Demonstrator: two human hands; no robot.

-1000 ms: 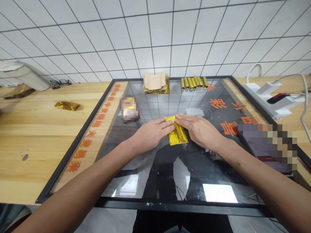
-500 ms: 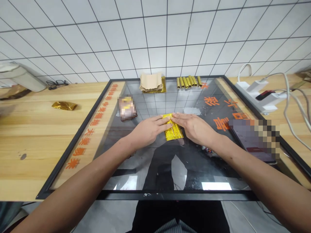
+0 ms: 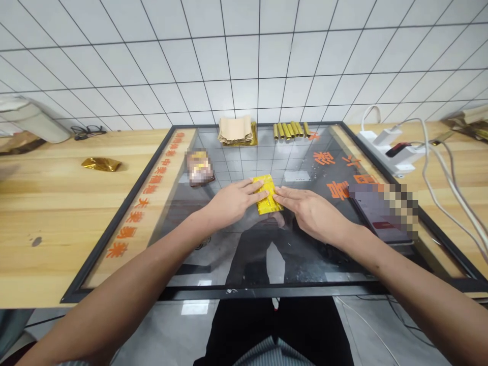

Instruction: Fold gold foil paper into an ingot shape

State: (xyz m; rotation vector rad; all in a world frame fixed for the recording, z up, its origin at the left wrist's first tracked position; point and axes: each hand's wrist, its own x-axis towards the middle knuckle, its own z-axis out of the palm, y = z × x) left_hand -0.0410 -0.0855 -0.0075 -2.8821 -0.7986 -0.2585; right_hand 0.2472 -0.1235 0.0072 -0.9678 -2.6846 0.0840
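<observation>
Folded down shorter since the earlier view: gold foil strip [image 3: 268, 195], now a compact, slightly skewed rectangle rather than a long doubled band. Lying flat on the glass panel [image 3: 247, 152] of a black-framed board, between both hands and touched by each.

Left hand [image 3: 232, 201] open, palm down, with fingers [image 3: 253, 187] extended and resting along the foil's left side, no closed grip. Right hand [image 3: 312, 213] also open and palm down, fingertips [image 3: 277, 191] just touching the foil's lower right edge.

Farther along the glass, near its top edge: stack of tan paper [image 3: 235, 129] on gold foil, and just to its right a row of rolled gold tubes [image 3: 290, 130]. Left of the hands, a pixelated packet [image 3: 199, 168]; right of them, a pixelated flat object [image 3: 381, 211], too blurred to name. Orange characters [image 3: 324, 158] printed on the glass and its border.

On the wooden surface [image 3: 46, 213] to the left, a crumpled piece of gold foil [image 3: 101, 164]. To the right, a white power strip [image 3: 392, 162] with a pale cable [image 3: 424, 147] running from it.
</observation>
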